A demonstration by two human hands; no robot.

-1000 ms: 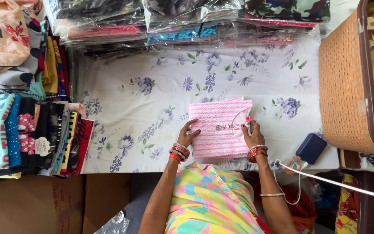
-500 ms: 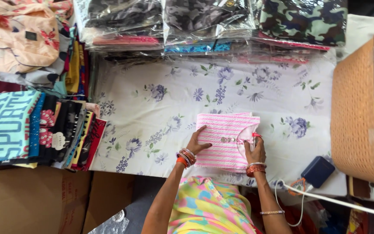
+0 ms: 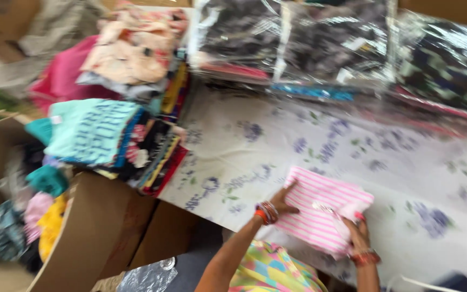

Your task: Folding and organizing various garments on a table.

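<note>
On the worktop (image 3: pixel 255 157), covered by a white cloth with purple flowers, one pink-and-white striped folded garment (image 3: pixel 322 213) lies near the front edge, as it did half a second ago; the view has since swung left, so the wicker case and blue object formerly at right are gone from view and an open cardboard box (image 3: pixel 82 227) of loose clothes now shows at left. Two hands are present: the left hand (image 3: pixel 282 201) rests flat on the garment's left edge, and the right hand (image 3: pixel 357 230) pinches its near right part. Two stacks of folded clothes (image 3: pixel 109 140) stand at left; plastic-wrapped packs (image 3: pixel 325 48) line the rear, count indistinct. Motion blur obscures fine detail throughout.
</note>
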